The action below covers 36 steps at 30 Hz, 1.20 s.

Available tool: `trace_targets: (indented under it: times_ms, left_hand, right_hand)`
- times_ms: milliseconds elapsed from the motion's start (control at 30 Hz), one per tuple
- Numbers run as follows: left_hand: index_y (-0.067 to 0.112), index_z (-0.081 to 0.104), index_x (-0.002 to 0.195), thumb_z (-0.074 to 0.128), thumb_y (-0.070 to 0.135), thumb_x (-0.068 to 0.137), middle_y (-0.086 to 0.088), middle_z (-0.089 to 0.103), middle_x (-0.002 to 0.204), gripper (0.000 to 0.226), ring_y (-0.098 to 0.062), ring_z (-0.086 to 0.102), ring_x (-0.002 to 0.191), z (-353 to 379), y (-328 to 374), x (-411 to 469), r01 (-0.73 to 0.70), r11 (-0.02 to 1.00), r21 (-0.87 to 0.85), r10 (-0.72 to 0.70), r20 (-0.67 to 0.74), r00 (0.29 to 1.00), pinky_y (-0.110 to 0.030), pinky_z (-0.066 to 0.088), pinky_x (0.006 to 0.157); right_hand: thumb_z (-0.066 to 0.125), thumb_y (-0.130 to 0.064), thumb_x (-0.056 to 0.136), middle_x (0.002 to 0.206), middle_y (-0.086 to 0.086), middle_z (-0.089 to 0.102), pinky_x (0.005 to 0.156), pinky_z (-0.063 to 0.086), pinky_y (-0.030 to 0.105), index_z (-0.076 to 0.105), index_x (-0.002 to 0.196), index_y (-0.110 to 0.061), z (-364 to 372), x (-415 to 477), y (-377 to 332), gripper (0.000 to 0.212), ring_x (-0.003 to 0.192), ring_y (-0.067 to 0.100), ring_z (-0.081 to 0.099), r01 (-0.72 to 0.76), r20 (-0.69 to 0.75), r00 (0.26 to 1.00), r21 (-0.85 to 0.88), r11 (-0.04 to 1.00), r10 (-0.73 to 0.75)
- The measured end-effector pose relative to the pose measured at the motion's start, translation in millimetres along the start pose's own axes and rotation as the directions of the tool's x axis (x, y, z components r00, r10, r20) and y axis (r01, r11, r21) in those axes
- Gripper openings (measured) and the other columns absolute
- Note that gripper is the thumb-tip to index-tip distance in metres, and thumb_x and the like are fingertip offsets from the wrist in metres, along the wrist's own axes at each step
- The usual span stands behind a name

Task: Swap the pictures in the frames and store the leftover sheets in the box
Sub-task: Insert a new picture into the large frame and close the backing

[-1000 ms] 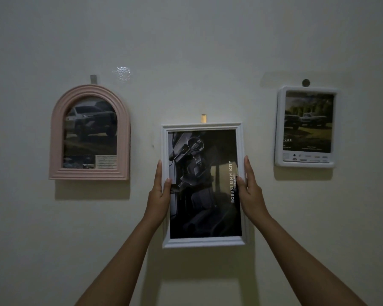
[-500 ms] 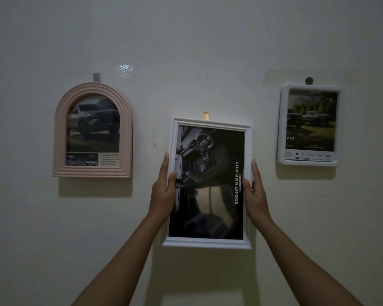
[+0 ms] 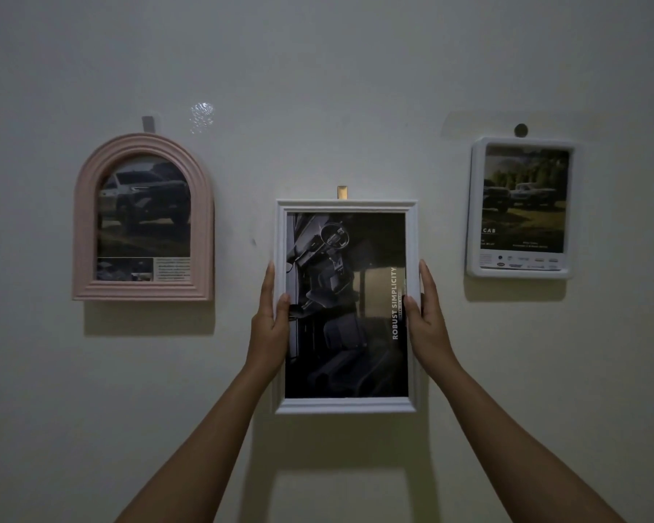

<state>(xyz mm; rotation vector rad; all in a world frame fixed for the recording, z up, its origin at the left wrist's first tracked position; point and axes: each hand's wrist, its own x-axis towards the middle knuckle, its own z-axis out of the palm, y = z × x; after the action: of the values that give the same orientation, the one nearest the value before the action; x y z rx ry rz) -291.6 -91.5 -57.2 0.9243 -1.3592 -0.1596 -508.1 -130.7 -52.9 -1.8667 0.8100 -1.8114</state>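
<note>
A white rectangular frame (image 3: 346, 405) with a dark car-interior picture reading "ROBUST SIMPLICITY" sits upright against the wall, its top edge just under a small hook (image 3: 342, 192). My left hand (image 3: 269, 326) grips its left edge, thumb on the front. My right hand (image 3: 427, 318) grips its right edge the same way. A pink arched frame (image 3: 87, 220) with a truck picture hangs to the left. A white rounded frame (image 3: 475, 205) with a picture of two vehicles hangs to the right.
The pale wall (image 3: 318, 88) fills the view in dim light. A grey hook (image 3: 148, 123) holds the pink frame and a round peg (image 3: 521, 129) holds the right frame. A shiny tape patch (image 3: 201, 115) sits on the wall.
The white frame was tilted clockwise half a second ago; it now sits straight under the hook. Both hands keep their hold on its sides.
</note>
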Motion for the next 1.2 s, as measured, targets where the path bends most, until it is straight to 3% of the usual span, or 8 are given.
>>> trace_targets:
  times_ms: [100,200,333,500,700,933,1100,1200]
  left_hand:
    - [0.032,0.017,0.144,0.034,0.02,0.1,0.03,0.027,0.137,0.049,0.019,0.028,0.12,1,1,-4,-0.017,0.999,-0.043,0.015,-0.059,0.998,0.009,0.022,0.089]
    - [0.021,0.016,0.145,0.034,0.011,0.1,0.032,0.038,0.117,0.05,0.034,0.041,0.076,4,1,-13,-0.027,0.997,-0.069,0.019,-0.104,0.994,0.007,0.034,0.074]
    - [0.025,0.02,0.145,0.035,0.014,0.099,0.028,0.021,0.139,0.049,0.039,0.029,0.099,2,-7,-15,-0.018,0.997,-0.081,0.01,-0.095,0.995,-0.003,0.026,0.101]
    - [0.026,0.02,0.144,0.035,0.014,0.099,0.023,0.021,0.141,0.049,0.035,0.032,0.103,2,-8,-10,-0.033,0.997,-0.068,0.025,-0.107,0.994,0.006,0.028,0.09]
    - [0.031,0.02,0.144,0.035,0.019,0.099,0.02,0.021,0.144,0.049,0.009,0.018,0.131,1,-14,0,-0.04,0.997,-0.069,0.033,-0.102,0.994,0.007,0.019,0.095]
    - [0.033,0.021,0.143,0.036,0.02,0.099,0.021,0.022,0.144,0.048,0.008,0.018,0.132,1,-15,4,-0.044,0.995,-0.089,0.034,-0.107,0.994,0.005,0.019,0.096]
    - [0.03,0.022,0.143,0.037,0.018,0.099,0.021,0.023,0.144,0.048,0.015,0.019,0.128,2,-11,8,-0.074,0.992,-0.098,0.062,-0.118,0.991,0.004,0.019,0.099]
    - [0.032,0.023,0.143,0.037,0.017,0.099,0.021,0.024,0.144,0.048,0.016,0.02,0.127,1,-11,11,-0.077,0.993,-0.09,0.067,-0.115,0.991,0.004,0.019,0.099]
  right_hand:
    - [0.035,-0.01,0.099,0.144,-0.023,0.019,0.102,0.017,-0.001,0.018,0.144,-0.032,3,-1,1,0.053,0.13,-0.014,0.016,0.027,-0.02,0.999,0.022,0.999,-0.026]
    - [0.035,-0.009,0.099,0.144,-0.024,0.021,0.097,0.018,-0.007,0.02,0.141,-0.034,4,-5,6,0.052,0.128,-0.016,0.018,0.032,-0.037,0.999,0.058,0.998,-0.029]
    - [0.036,-0.008,0.099,0.143,-0.024,0.023,0.097,0.019,-0.006,0.022,0.139,-0.037,7,-9,11,0.051,0.13,-0.013,0.02,0.016,-0.037,0.999,0.077,0.997,-0.014]
    - [0.035,-0.009,0.099,0.143,-0.026,0.022,0.106,0.019,0.009,0.022,0.14,-0.036,11,-6,12,0.052,0.132,-0.01,0.019,0.019,-0.053,0.998,0.076,0.997,-0.015]
    - [0.036,-0.008,0.099,0.144,-0.023,0.023,0.112,0.019,0.02,0.022,0.142,-0.033,12,1,9,0.052,0.134,-0.007,0.019,0.022,-0.059,0.998,0.074,0.997,-0.018]
    - [0.037,-0.008,0.099,0.146,-0.021,0.025,0.117,0.022,0.039,0.024,0.138,-0.041,14,1,13,0.053,0.139,0.004,0.023,0.034,-0.082,0.996,0.094,0.995,-0.027]
    - [0.037,-0.007,0.098,0.142,-0.026,0.025,0.117,0.02,0.029,0.024,0.141,-0.033,13,3,7,0.052,0.135,-0.005,0.021,0.058,-0.105,0.993,0.092,0.994,-0.049]
    - [0.037,-0.006,0.098,0.143,-0.023,0.025,0.116,0.02,0.026,0.025,0.143,-0.03,12,8,7,0.053,0.139,0.001,0.022,0.048,-0.104,0.994,0.082,0.995,-0.039]
